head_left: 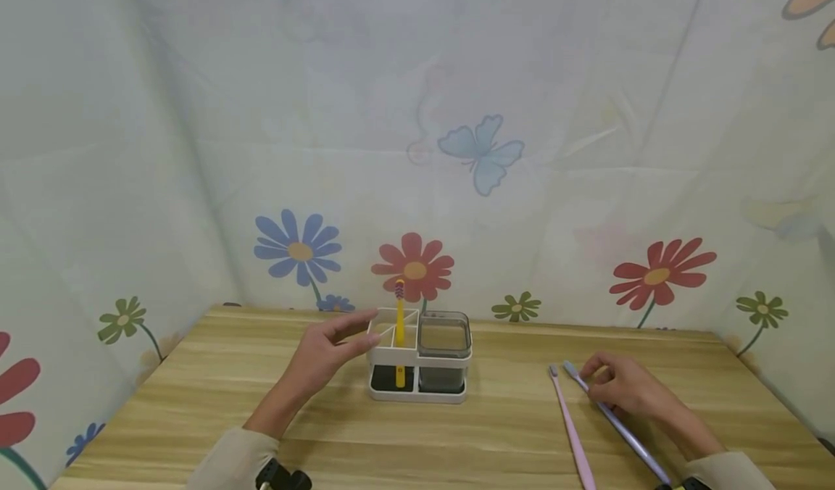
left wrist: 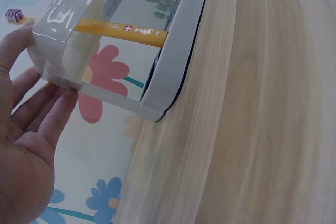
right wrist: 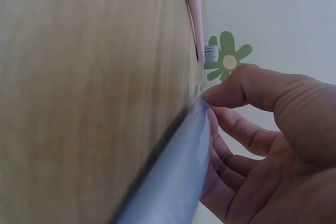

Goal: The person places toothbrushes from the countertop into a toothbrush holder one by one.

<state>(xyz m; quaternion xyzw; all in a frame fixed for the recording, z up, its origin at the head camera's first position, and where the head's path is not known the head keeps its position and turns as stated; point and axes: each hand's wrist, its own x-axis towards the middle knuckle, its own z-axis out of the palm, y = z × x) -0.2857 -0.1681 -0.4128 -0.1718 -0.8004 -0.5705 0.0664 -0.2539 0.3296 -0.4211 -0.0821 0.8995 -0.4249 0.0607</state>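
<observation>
Head view: our right hand [head_left: 626,386] has the blue brush [head_left: 628,435] pinched in its fingers, just right of the pink brush [head_left: 572,432] on the bench [head_left: 365,446]. Can't tell if the blue one's fully resting. Our left hand [head_left: 318,352], fingers spread pretty wide, touches the holder [head_left: 420,397] at its left end. Yellow brush [head_left: 400,323] stands upright in there, clear cup [head_left: 445,341] on the right.

head: above, forward-down | wrists: close, rolled sideways | head, left wrist share toothbrush holder [head_left: 417,360]

head: dim | left wrist: glare on holder [left wrist: 51,31] | right wrist: blue toothbrush [right wrist: 176,169] blurred
</observation>
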